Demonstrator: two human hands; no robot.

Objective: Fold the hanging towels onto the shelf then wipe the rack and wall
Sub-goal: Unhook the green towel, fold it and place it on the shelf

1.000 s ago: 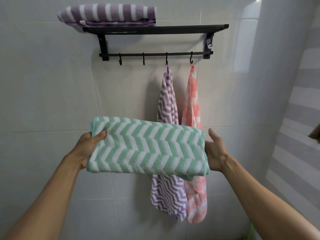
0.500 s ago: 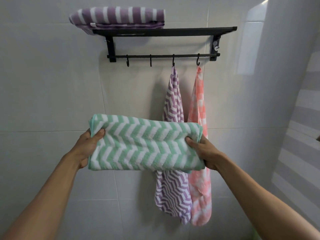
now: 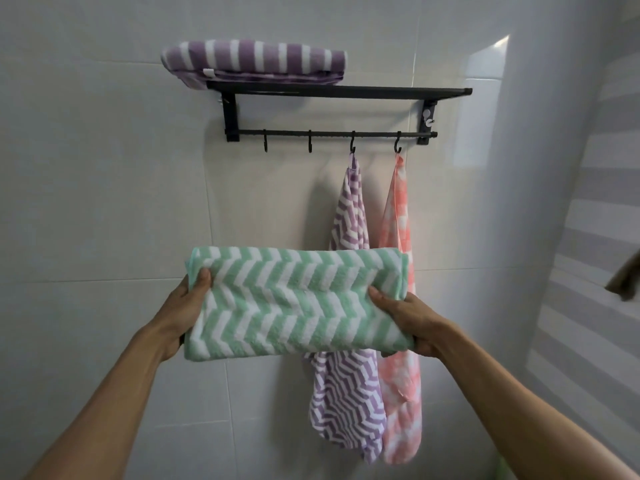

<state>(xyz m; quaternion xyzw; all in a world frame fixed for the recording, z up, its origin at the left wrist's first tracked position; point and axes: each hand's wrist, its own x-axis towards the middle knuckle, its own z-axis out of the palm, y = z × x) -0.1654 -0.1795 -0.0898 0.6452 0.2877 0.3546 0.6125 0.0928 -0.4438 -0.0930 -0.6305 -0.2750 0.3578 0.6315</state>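
Green towel between curled fingers

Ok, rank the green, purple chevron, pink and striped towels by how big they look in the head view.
1. green towel, though it is nearest the camera
2. purple chevron towel and pink towel, too alike and partly hidden to separate
3. striped towel, folded on the shelf

A black wall shelf bears one folded purple-striped towel at its left end.
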